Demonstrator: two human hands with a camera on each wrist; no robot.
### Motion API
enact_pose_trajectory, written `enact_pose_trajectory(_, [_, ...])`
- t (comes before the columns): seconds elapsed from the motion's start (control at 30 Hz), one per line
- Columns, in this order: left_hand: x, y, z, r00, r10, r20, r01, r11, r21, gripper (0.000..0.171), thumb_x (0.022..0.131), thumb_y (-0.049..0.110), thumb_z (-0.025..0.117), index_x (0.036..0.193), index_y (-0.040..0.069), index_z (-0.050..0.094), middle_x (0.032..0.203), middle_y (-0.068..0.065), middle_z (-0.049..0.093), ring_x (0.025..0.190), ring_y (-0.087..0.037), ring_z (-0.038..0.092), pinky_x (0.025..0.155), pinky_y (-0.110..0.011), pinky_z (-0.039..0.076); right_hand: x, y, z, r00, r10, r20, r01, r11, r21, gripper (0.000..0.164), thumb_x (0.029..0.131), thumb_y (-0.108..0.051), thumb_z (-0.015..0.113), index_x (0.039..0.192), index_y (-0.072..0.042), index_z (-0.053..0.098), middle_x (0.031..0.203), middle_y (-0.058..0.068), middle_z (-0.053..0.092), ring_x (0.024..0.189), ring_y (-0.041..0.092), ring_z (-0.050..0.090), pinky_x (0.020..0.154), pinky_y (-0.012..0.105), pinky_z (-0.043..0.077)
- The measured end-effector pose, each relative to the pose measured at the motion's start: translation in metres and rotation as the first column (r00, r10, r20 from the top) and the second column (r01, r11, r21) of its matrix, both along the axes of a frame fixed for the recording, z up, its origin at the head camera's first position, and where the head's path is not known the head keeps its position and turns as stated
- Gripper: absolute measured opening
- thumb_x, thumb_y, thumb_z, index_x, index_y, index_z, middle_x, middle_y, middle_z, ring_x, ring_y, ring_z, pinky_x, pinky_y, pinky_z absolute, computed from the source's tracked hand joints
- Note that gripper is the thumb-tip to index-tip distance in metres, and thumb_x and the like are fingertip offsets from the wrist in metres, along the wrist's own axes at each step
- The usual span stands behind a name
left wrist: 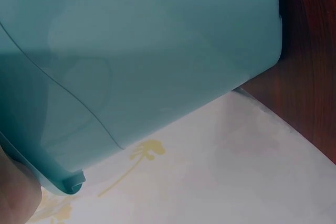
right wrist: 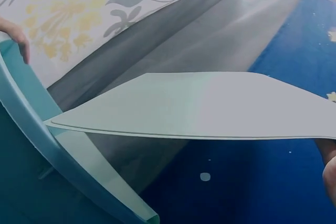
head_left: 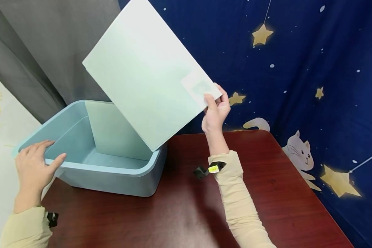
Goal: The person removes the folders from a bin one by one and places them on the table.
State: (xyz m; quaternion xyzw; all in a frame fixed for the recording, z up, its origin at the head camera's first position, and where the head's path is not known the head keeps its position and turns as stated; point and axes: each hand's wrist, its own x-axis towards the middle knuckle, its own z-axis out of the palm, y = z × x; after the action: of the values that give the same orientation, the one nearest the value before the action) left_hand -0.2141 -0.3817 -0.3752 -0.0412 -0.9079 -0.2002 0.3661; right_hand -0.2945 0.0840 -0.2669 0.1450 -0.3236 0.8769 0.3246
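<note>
My right hand [head_left: 216,112] pinches a pale green folder [head_left: 142,72] by its lower right corner, thumb on the face near a small whitish label [head_left: 199,86]. The folder tilts up to the left, its lowest corner at the right rim of a blue plastic bin [head_left: 111,181]. Seen edge-on in the right wrist view, the folder [right wrist: 184,106] shows two thin layers. Another pale green flat piece [head_left: 114,134] stands inside the bin against its back wall. My left hand [head_left: 34,165] grips the bin's rim at the near left corner, fingers and thumb bent over it.
The bin stands on a dark red-brown wooden table [head_left: 260,193]. Behind hang a grey curtain [head_left: 65,41] and a blue star-patterned curtain [head_left: 297,69]. White patterned cloth [head_left: 3,155] is at the left.
</note>
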Motion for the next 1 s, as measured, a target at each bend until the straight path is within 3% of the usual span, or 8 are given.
enact_pose_trajectory(0.43, [0.000, 0.001, 0.000, 1.000, -0.001, -0.021, 0.001, 1.000, 0.002, 0.061, 0.079, 0.046, 0.055, 0.113, -0.004, 0.057, 0.117, -0.026, 0.054, 0.109, -0.046, 0.040, 0.097, -0.054, 0.021, 0.009, 0.022, 0.000, 0.999, -0.034, 0.019, 0.035, 0.996, -0.082, 0.031, 0.078, 0.012, 0.051, 0.105, -0.003, 0.057, 0.095, 0.012, 0.060, 0.077, 0.020, 0.063, 0.058, 0.026, 0.054])
enact_pose_trajectory(1.0, [0.001, 0.000, -0.001, 1.000, 0.011, 0.025, -0.011, 1.000, -0.007, 0.061, 0.081, 0.046, 0.053, 0.116, -0.004, 0.055, 0.122, -0.025, 0.051, 0.114, -0.045, 0.038, 0.100, -0.054, 0.018, 0.026, 0.054, -0.011, 0.996, -0.079, 0.047, 0.085, 0.985, -0.148, 0.027, 0.081, 0.011, 0.048, 0.104, 0.000, 0.055, 0.099, 0.015, 0.057, 0.080, 0.024, 0.061, 0.062, 0.029, 0.052])
